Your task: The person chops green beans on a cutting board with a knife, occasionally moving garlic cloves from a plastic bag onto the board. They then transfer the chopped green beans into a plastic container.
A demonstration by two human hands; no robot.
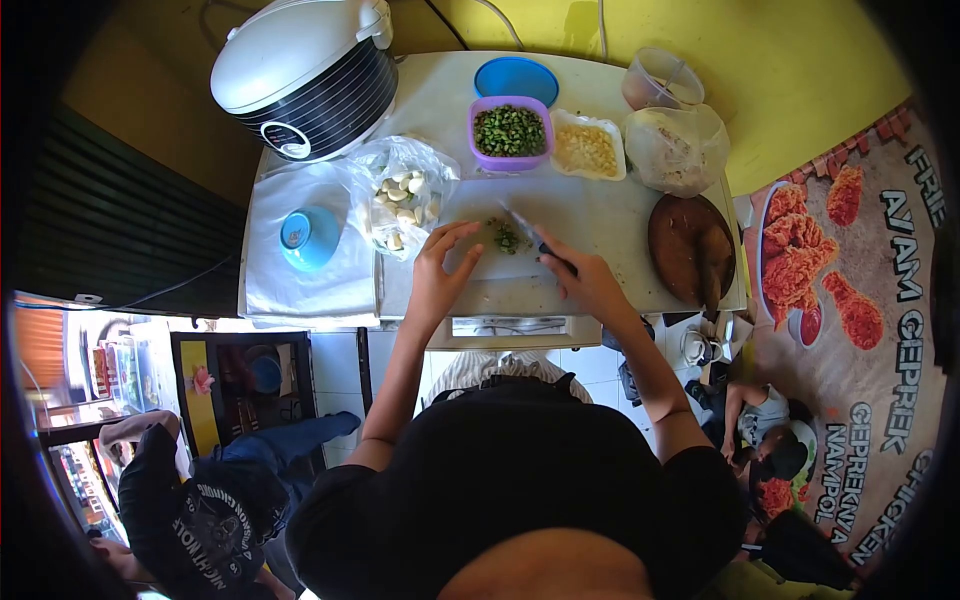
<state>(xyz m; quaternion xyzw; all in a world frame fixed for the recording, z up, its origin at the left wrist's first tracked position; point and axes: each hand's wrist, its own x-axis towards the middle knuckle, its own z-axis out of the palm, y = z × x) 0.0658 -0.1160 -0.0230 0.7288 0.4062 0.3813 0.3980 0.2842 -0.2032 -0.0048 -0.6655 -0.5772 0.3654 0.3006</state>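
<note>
My right hand [588, 280] grips the dark handle of a knife [530, 235], its blade angled toward a small pile of chopped green pieces [506, 238] on a pale cutting board [500, 285]. My left hand [440, 268] rests on the board just left of the pile, fingers bent and spread over it, holding nothing I can make out. A clear plastic bag of peeled garlic cloves [402, 200] lies beside my left hand.
A white rice cooker [305, 75] stands at the back left, a blue bowl [308, 238] below it. Behind the board stand a purple tub of green chillies [510, 132], a blue lid [516, 78], a white tray [588, 148], a bagged container [675, 148] and a brown mortar [690, 248]. People sit below the table.
</note>
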